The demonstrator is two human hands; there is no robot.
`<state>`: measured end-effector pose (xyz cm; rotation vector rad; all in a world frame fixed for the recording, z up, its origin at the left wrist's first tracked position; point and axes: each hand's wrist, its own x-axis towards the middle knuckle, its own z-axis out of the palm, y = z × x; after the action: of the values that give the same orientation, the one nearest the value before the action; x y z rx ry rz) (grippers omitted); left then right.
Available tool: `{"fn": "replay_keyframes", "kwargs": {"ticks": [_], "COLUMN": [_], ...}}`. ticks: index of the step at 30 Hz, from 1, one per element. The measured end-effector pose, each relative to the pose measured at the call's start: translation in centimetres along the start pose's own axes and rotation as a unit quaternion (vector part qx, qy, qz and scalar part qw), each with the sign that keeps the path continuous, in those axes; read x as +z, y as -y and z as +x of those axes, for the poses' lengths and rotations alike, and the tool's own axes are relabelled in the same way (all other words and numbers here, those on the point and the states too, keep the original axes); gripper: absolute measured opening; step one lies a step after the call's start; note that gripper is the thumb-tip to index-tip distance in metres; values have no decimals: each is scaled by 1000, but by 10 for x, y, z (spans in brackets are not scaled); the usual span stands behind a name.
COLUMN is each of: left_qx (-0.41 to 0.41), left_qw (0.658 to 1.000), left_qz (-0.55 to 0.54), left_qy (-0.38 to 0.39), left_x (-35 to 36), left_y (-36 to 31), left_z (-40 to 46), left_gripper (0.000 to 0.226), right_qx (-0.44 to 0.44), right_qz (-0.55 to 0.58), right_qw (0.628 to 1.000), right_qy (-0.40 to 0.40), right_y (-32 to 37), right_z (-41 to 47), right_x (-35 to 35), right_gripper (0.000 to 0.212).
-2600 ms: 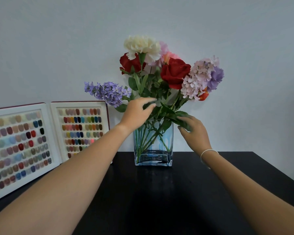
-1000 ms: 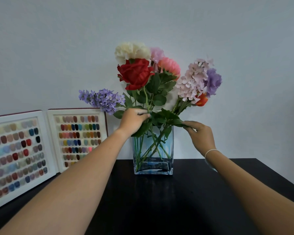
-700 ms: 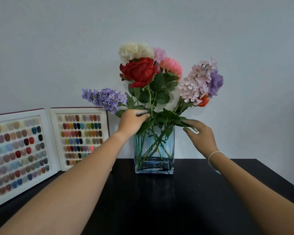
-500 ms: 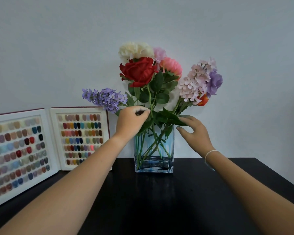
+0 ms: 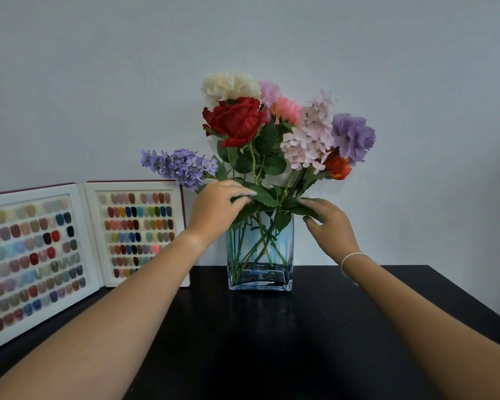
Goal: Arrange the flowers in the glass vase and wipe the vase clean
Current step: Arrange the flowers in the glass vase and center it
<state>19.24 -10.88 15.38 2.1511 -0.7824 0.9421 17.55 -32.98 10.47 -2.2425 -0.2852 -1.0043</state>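
We saw a black table (image 5: 300,342) with a glass vase (image 5: 261,272) standing near its back edge, against the wall. The flowers (image 5: 237,119) stood in the vase, their stems crossing inside the glass. At left, two colour charts (image 5: 139,232) leaned on the wall. Our left hand (image 5: 217,207) lay on the leaves at the vase's left rim, fingers curled around a leaf and stems. Our right hand (image 5: 329,223) touched a leaf at the right rim, fingers loosely spread; whether it held the leaf we could not tell.
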Motion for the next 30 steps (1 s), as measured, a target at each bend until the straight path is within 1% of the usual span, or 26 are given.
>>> {"fn": "replay_keyframes", "kwargs": {"ticks": [3,7,9,13,16,19,25,28,30], "left_qx": [-11,-18,-24,-53,-60,-49,-14,-28,-42], "left_qw": [1000,999,999,998,997,998,996,996,996], "left_qz": [-5,-29,-38,-45,-41,-28,-52,-64,-80], "left_qy": [-5,-14,-21,9,20,37,64,50,21], "left_x": [-2,-6,-5,1,1,0,-6,-8,-8], "left_y": [6,11,14,21,24,22,23,25,25], "left_z": [-1,2,2,-5,-4,-2,-10,-17,-24], "left_gripper": [17,18,18,21,23,25,28,29,28], "right_qx": [10,-73,-87,-42,-37,-42,-20,-4,8], "right_qz": [-20,-83,-102,-62,-46,-43,-23,-14,11], "right_qw": [999,992,989,996,997,997,999,999,998], "right_qy": [-36,-63,-65,-56,-43,-38,-43,-44,-54], "right_y": [-2,5,4,-9,-14,-13,-10,-9,-9], "right_z": [1,3,2,-7,-10,-11,-25,-33,-40], "right_x": [-7,-14,-14,-10,-9,-10,-13,-12,-11], "right_gripper": [29,22,22,22,22,24,34,35,34]}}
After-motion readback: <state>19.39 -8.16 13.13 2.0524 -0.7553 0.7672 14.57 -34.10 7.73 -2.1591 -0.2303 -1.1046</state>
